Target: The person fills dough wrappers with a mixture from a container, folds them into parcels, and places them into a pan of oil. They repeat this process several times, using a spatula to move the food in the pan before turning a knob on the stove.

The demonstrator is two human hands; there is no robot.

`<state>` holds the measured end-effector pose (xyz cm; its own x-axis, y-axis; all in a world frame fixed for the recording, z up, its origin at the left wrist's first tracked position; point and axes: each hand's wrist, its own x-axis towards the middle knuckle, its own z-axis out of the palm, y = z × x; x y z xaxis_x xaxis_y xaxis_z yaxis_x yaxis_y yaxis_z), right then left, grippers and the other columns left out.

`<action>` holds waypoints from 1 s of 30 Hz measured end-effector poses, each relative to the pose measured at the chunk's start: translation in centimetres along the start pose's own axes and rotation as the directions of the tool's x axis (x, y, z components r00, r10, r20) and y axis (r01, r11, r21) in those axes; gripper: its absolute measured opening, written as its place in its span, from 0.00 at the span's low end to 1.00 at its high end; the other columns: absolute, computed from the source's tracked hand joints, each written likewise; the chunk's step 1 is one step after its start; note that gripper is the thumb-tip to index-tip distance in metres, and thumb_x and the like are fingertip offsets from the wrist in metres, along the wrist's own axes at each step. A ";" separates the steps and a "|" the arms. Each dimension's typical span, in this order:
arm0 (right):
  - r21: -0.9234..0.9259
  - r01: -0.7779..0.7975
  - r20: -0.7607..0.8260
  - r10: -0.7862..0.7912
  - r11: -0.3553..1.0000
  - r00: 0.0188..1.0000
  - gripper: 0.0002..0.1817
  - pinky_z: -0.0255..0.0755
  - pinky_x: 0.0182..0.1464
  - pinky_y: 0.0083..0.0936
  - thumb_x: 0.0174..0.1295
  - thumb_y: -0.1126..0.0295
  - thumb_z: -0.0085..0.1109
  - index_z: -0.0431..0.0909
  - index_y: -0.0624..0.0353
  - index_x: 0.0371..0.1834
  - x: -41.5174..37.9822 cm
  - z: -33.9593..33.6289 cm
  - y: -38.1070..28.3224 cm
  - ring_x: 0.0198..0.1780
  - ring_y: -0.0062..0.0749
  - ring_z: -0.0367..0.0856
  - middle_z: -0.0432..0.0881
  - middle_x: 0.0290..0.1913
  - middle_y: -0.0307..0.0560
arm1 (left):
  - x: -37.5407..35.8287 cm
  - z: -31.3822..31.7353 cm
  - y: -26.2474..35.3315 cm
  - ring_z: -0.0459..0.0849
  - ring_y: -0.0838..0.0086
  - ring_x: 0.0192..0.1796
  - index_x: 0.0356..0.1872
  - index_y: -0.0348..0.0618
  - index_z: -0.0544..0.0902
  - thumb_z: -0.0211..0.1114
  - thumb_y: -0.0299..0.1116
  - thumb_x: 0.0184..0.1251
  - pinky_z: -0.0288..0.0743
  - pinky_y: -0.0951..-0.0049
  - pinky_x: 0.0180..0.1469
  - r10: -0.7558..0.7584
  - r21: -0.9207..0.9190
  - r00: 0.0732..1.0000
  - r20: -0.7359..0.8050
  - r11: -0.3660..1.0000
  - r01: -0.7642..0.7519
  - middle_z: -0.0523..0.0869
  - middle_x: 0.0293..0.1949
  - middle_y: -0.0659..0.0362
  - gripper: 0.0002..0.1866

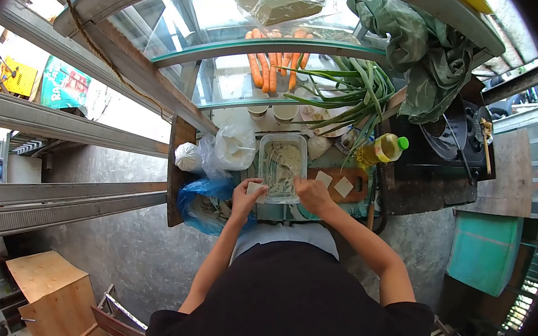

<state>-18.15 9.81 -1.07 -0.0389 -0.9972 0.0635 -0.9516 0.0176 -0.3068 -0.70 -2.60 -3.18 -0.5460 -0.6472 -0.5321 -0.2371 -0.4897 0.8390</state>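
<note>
My left hand (pixel 246 199) pinches a small pale square wrapper (pixel 255 188) at the left front corner of a clear plastic container (pixel 262 161). A pale, green-flecked mixture (pixel 283 159) is smeared inside that container. At the container's right front side, my right hand (pixel 311 195) has its fingers closed; whatever they may hold is hidden. Just beyond it lies a brown wooden board (pixel 359 182) bearing two pale square wrappers (pixel 343 187).
A yellow bottle with a green cap (pixel 384 148) stands right of the board. Blue (pixel 207 204) and clear plastic bags (pixel 235 146) crowd the left. Behind are carrots (pixel 272 65), spring onions (pixel 367 93) and a glass shelf (pixel 274 50). A black stove (pixel 459 147) sits far right.
</note>
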 end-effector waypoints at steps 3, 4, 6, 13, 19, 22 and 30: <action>-0.034 0.041 0.052 -0.039 0.999 0.998 0.11 0.71 0.21 0.29 0.44 0.78 0.50 0.70 0.69 0.34 -1.0 1.1 -0.8 0.21 0.39 0.78 0.76 0.20 0.50 | -0.1 0.1 0.1 0.81 0.80 0.34 0.41 0.39 0.78 0.67 0.29 0.54 0.72 0.80 0.38 0.002 0.021 1.000 -0.013 1.000 -0.002 0.84 0.32 0.60 0.14; -0.001 0.067 0.061 -0.067 0.998 0.996 0.11 0.71 0.21 0.30 0.44 0.78 0.50 0.70 0.69 0.34 -1.4 0.9 -1.1 0.21 0.41 0.78 0.76 0.20 0.51 | -0.1 0.0 0.0 0.81 0.80 0.34 0.42 0.39 0.78 0.67 0.29 0.54 0.71 0.80 0.38 0.006 0.019 1.000 -0.009 1.000 -0.006 0.84 0.32 0.60 0.14; 0.034 0.101 0.071 -0.103 0.994 0.992 0.11 0.71 0.21 0.31 0.44 0.79 0.50 0.70 0.69 0.34 -1.4 0.4 -1.0 0.21 0.42 0.78 0.76 0.20 0.52 | -0.1 0.0 0.0 0.81 0.80 0.35 0.42 0.39 0.78 0.67 0.29 0.54 0.71 0.80 0.38 0.011 0.013 1.000 -0.011 1.000 -0.011 0.84 0.32 0.60 0.14; 0.138 -0.052 0.092 0.039 0.989 0.995 0.06 0.72 0.25 0.36 0.46 0.78 0.49 0.69 0.65 0.29 -1.6 0.4 -1.5 0.25 0.47 0.78 0.76 0.21 0.54 | -0.3 0.1 -0.1 0.81 0.80 0.36 0.45 0.38 0.77 0.66 0.30 0.55 0.71 0.81 0.39 0.020 0.026 1.000 -0.008 0.999 -0.020 0.83 0.33 0.60 0.16; 0.171 -0.285 0.134 0.264 0.943 0.955 0.03 0.72 0.30 0.42 0.45 0.77 0.49 0.71 0.63 0.25 -1.7 0.1 -1.7 0.28 0.52 0.79 0.77 0.23 0.57 | -0.2 -0.1 -0.4 0.81 0.80 0.36 0.44 0.38 0.77 0.66 0.29 0.54 0.71 0.81 0.40 0.029 0.007 1.000 -0.004 1.000 -0.029 0.83 0.33 0.60 0.15; 0.186 -0.244 0.149 0.218 0.952 0.964 0.03 0.72 0.30 0.41 0.45 0.77 0.49 0.70 0.63 0.25 -2.0 0.2 -1.8 0.28 0.51 0.79 0.78 0.23 0.56 | -0.2 0.1 -0.4 0.81 0.80 0.36 0.43 0.38 0.78 0.66 0.29 0.55 0.71 0.81 0.40 0.028 0.005 1.000 -0.003 1.000 -0.028 0.83 0.33 0.60 0.15; 0.171 -0.068 0.017 0.066 0.983 0.998 0.03 0.72 0.30 0.38 0.45 0.80 0.49 0.68 0.63 0.24 -0.7 -0.4 1.1 0.29 0.50 0.79 0.76 0.23 0.53 | -0.3 0.2 -0.3 0.81 0.80 0.35 0.43 0.38 0.78 0.67 0.30 0.55 0.71 0.81 0.40 0.040 0.015 0.999 -0.016 0.999 -0.039 0.84 0.32 0.60 0.15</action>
<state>-19.26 10.51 -1.01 -0.0970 -0.9949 0.0271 -0.8808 0.0731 -0.4678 -0.61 -2.09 -3.27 -0.5418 -0.6755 -0.5002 -0.2277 -0.4548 0.8610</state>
